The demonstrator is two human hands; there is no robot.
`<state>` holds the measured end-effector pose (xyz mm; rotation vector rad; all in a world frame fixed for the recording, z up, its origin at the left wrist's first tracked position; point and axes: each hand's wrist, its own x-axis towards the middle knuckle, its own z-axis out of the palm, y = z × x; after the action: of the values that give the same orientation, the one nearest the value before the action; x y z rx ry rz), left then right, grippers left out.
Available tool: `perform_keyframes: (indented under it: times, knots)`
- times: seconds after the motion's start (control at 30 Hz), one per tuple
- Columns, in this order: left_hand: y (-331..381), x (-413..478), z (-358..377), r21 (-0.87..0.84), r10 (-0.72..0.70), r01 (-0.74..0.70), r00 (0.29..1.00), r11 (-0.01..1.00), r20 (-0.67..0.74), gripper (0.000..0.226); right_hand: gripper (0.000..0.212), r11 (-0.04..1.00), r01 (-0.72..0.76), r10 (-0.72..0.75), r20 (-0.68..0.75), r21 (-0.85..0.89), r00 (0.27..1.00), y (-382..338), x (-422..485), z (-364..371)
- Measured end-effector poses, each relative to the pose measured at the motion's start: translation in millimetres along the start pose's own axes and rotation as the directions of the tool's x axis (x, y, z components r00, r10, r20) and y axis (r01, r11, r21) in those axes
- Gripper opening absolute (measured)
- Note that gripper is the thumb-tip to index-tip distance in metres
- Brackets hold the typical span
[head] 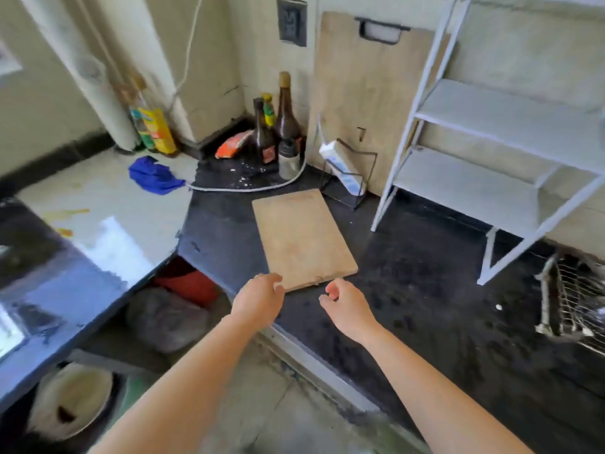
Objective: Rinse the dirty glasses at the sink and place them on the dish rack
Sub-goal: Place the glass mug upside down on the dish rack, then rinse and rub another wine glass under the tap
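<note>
Hovering both hands empty at the near end of a cutting board; no glass in sight.

L hand [258, 299] sits w/ fingers loosely curled just at the near corner of the cutting board [302, 237], holding nothing; can't tell if the tips touch the wood. R hand [347, 306] is over the dark counter [425, 290] just beside that same end, fingers also slack and half-curled, nothing in it. The board's long axis runs away from the person, leaning a bit left. No glass and no sink show in this view, so where they lie can't be told. A wire rack [569, 299], prob. the dish rack, lies well off to the right, cut by the frame edge and nearer the R hand, so that hand looks better placed for setting a glass there.
</note>
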<state>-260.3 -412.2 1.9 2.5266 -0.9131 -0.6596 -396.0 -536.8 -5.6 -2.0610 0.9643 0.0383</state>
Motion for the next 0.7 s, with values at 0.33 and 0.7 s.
perform_keyframes:
  times: [0.33,0.7]
  knots:
    - [-195,-42,-114,-0.123,-0.304,0.282,0.926,0.951,-0.226,0.038,0.010,0.972,0.201,-0.176,0.195,-0.120,0.965,-167,30,155]
    - [-347,-9,-190,-0.346,-0.586,0.488,0.756,0.801,-0.292,0.035,0.021,0.889,0.426,-0.324,0.426,-0.168,0.845,-320,124,279]
